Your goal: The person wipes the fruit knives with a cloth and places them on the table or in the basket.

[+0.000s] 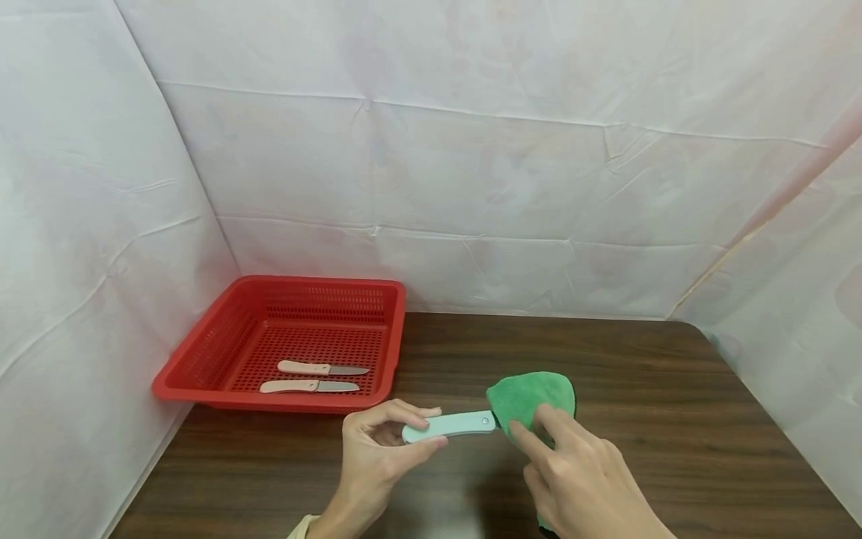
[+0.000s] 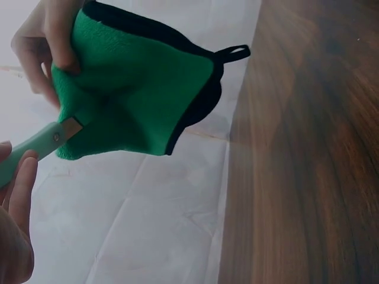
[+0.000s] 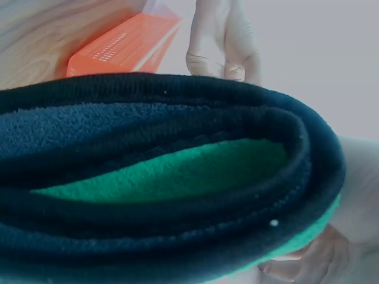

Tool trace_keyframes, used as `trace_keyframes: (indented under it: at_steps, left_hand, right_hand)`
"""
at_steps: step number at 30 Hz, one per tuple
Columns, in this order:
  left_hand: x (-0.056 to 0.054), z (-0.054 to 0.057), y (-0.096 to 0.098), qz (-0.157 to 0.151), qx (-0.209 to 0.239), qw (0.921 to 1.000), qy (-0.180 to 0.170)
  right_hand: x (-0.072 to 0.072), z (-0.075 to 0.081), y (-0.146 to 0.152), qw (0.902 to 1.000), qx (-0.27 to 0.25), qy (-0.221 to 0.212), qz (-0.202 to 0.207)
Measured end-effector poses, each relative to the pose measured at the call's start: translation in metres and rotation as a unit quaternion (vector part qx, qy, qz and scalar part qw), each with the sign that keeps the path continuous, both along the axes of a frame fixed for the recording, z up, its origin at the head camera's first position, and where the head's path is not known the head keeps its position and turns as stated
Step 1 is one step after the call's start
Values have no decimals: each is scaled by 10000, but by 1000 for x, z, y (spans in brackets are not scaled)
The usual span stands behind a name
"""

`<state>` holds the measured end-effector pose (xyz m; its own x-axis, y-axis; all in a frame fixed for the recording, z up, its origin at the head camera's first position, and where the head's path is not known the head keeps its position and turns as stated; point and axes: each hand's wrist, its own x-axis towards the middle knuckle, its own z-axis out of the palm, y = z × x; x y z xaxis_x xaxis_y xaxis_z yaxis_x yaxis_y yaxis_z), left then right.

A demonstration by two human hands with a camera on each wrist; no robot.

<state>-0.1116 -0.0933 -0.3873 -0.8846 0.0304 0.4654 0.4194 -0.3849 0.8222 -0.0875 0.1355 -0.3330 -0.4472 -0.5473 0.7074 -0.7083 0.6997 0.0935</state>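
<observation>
My left hand (image 1: 377, 449) pinches the mint-green handle of a small knife (image 1: 451, 425) between thumb and fingers, above the table's front part. A green cloth (image 1: 532, 397) with dark edging covers most of the blade. My right hand (image 1: 572, 464) grips this cloth around the blade from the right. In the left wrist view a short piece of blade (image 2: 72, 127) shows between the handle and the cloth, and a dark loop (image 2: 235, 54) sticks out from a corner. Folded dark-edged layers of the cloth (image 3: 177, 171) fill much of the right wrist view.
A red plastic basket (image 1: 397, 337) stands at the left of the dark wood table (image 1: 660, 397). Two knives lie inside it, an upper one (image 1: 304, 367) and a lower one (image 1: 289, 386), both with pale pink handles. White sheeting (image 1: 471, 180) hangs behind and at both sides.
</observation>
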Motion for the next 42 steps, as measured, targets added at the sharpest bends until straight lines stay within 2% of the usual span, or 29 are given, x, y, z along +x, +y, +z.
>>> trace_keyframes:
  at_steps: [13,17,22,27,35,42]
  left_hand:
    - [-4,-1,-9,-122,230,9996,112]
    - [-7,0,-17,-213,160,9996,11]
    - [-13,3,-33,-169,29,9992,-353]
    - [-27,5,-53,-53,-179,9965,-814]
    - [-54,4,-91,221,-666,9835,-1667]
    - [-78,0,-117,572,-1272,9668,-2139]
  right_hand:
    - [0,0,24,9985,74,-248,-480]
    - [-2,-2,35,9982,-53,-279,-531]
    - [-8,-5,49,9975,-137,-384,-574]
    - [-14,-4,63,9959,-26,-593,-682]
    - [-30,3,86,9896,368,-883,-1077]
    - [-55,-5,109,9908,408,-717,-1075]
